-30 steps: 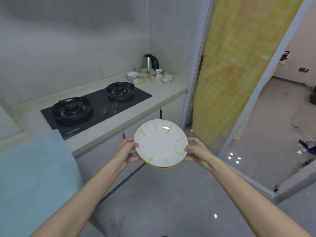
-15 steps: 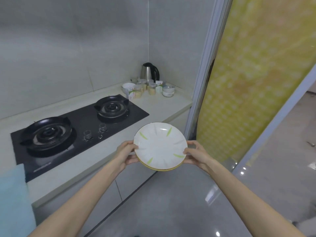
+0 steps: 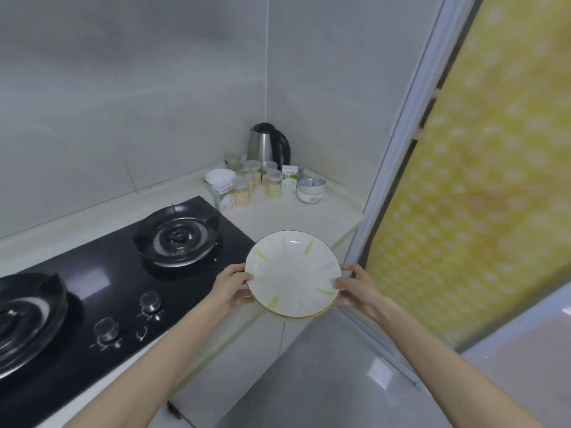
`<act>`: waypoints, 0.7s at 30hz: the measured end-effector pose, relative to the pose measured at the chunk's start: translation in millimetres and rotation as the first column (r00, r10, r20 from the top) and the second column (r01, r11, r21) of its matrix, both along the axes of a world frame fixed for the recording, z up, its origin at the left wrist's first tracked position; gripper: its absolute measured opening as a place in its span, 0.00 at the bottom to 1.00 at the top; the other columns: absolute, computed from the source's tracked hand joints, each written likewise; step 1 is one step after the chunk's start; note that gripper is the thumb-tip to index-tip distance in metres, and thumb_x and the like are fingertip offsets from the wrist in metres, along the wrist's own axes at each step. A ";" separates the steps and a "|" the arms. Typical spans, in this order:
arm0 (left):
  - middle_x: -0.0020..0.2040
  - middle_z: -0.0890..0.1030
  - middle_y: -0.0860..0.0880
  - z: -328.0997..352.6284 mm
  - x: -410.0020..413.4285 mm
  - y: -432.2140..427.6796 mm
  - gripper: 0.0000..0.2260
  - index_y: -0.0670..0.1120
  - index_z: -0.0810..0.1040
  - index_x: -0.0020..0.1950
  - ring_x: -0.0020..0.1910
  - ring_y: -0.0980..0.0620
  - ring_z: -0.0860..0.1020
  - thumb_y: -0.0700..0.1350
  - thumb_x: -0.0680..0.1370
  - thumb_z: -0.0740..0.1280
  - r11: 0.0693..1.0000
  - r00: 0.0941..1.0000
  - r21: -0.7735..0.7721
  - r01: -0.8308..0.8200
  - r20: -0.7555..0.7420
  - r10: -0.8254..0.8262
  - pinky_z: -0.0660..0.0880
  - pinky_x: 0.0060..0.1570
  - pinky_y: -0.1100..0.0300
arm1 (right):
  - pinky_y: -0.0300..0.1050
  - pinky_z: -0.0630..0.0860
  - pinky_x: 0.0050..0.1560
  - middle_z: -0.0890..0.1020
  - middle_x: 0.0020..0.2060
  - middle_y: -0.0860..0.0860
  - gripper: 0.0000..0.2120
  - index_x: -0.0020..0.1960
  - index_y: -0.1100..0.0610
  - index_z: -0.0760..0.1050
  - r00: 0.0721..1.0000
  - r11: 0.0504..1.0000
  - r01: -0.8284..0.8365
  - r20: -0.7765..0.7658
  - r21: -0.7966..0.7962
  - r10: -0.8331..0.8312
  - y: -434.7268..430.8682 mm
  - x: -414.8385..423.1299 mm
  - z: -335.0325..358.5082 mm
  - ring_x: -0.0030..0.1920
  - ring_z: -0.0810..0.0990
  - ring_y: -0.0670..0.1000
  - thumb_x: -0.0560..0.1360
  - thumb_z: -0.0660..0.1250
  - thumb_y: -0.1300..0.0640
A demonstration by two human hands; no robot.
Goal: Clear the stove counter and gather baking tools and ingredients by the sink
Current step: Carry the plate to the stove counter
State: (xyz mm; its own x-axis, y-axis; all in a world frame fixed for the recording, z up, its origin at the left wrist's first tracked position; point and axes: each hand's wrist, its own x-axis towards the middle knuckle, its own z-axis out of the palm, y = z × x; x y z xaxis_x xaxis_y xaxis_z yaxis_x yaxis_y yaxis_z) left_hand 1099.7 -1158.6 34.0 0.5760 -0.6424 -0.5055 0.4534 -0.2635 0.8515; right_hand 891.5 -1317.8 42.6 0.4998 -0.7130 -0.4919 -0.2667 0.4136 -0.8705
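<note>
— Where are the plates?
— Stacked and held level at the counter edge, right of the stove. The left hand and right hand each grip an opposite rim.
— How will they handle?
— Stiff, glazed, breakable, probably slick. Hold both rims, thumbs above, fingers beneath, clear of the jars and kettle

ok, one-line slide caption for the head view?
Left hand and right hand hold stacked white plates beside the gas stove; kettle, jars and bowls sit in the corner.
</note>
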 end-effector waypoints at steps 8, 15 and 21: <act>0.46 0.80 0.44 -22.9 79.1 -88.5 0.13 0.44 0.74 0.59 0.41 0.48 0.79 0.33 0.76 0.62 0.996 1.000 0.093 -0.012 -0.010 0.013 0.77 0.33 0.56 | 0.47 0.80 0.29 0.80 0.44 0.59 0.17 0.58 0.60 0.68 0.999 0.998 -0.008 -0.030 0.063 0.010 -88.1 82.4 -18.7 0.34 0.81 0.57 0.73 0.61 0.74; 0.56 0.79 0.40 -52.5 129.2 -158.0 0.17 0.42 0.72 0.63 0.44 0.46 0.79 0.31 0.76 0.62 0.985 0.996 0.160 -0.065 -0.042 0.073 0.77 0.36 0.54 | 0.48 0.81 0.31 0.79 0.44 0.58 0.19 0.59 0.59 0.68 0.994 0.992 -0.050 -0.088 0.113 0.060 -167.4 143.8 -51.4 0.34 0.79 0.58 0.73 0.59 0.75; 0.53 0.77 0.43 -76.4 157.5 -210.2 0.20 0.41 0.71 0.66 0.46 0.45 0.78 0.31 0.75 0.63 0.960 0.983 0.233 -0.152 -0.061 0.171 0.78 0.43 0.49 | 0.49 0.81 0.31 0.79 0.45 0.58 0.21 0.61 0.58 0.67 0.978 0.980 -0.114 -0.158 0.163 0.140 -231.1 185.9 -73.9 0.37 0.80 0.58 0.72 0.60 0.74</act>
State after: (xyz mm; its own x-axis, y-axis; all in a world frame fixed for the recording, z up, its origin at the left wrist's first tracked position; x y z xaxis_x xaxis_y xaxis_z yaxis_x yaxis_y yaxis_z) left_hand 1257.2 -1368.8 -42.4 0.6145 -0.4074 -0.6755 0.5696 -0.3633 0.7373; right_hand 1077.4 -1549.0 -31.3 0.4823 -0.5594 -0.6742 -0.4621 0.4914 -0.7382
